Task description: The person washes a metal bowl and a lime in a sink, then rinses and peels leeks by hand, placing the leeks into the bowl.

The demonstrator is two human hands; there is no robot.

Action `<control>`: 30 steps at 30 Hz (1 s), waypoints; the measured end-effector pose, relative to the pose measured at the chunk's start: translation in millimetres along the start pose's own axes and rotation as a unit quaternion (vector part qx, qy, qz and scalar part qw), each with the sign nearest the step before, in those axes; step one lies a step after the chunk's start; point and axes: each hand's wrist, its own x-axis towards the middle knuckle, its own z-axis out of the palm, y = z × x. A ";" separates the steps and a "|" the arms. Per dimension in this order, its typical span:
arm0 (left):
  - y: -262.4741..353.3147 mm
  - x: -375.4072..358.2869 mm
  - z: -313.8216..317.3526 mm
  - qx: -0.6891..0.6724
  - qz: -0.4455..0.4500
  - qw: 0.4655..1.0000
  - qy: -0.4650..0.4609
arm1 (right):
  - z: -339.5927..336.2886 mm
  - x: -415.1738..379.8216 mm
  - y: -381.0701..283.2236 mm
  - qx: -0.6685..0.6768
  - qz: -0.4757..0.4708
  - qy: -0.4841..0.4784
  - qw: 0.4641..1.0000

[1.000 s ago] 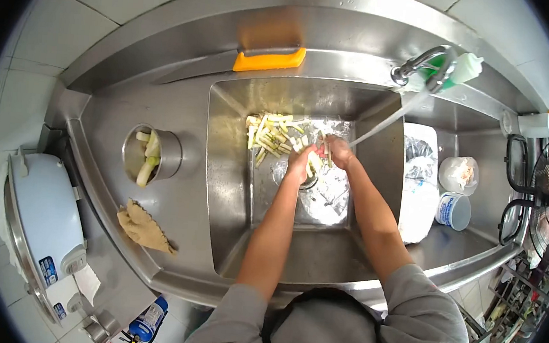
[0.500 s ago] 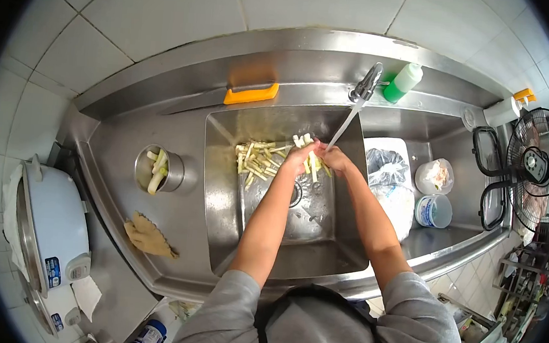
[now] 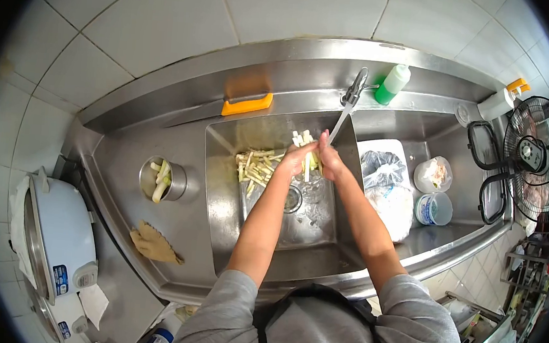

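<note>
A bundle of cut, pale green-and-white vegetable stalks (image 3: 302,139) is held between my two hands under running water from the faucet (image 3: 355,87). My left hand (image 3: 296,160) is closed around the bundle from the left. My right hand (image 3: 330,160) presses on it from the right, fingers pointing up. Stalk ends stick out above and below the hands. More cut stalks (image 3: 257,168) lie heaped in the left part of the steel sink basin (image 3: 219,212), beside my left hand. Below the hands, the drain (image 3: 293,200) shows in the wet basin floor.
On the left drainboard are a metal cup (image 3: 175,183) with thicker stalks and a tan cloth-like piece (image 3: 155,243). Behind the basin lies an orange-handled knife (image 3: 247,105); a green soap bottle (image 3: 393,84) stands by the faucet. The right basin holds plastic bags (image 3: 388,200) and tubs (image 3: 434,210).
My right hand's fingers have lifted and turned more upright against the bundle. Both hands stay near the water stream. The whole view has shifted slightly.
</note>
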 end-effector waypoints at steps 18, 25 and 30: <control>-12.9 25.7 -2.4 -0.057 0.337 0.870 0.356 | -7.6 -37.4 15.3 -0.261 -0.111 0.161 0.945; -3.0 16.9 21.0 -0.141 0.307 0.872 0.354 | 13.1 -26.8 20.1 0.068 -0.148 0.153 0.975; -39.0 42.2 46.7 0.024 0.401 0.878 0.259 | -16.9 -19.8 18.7 0.320 -0.078 0.062 0.942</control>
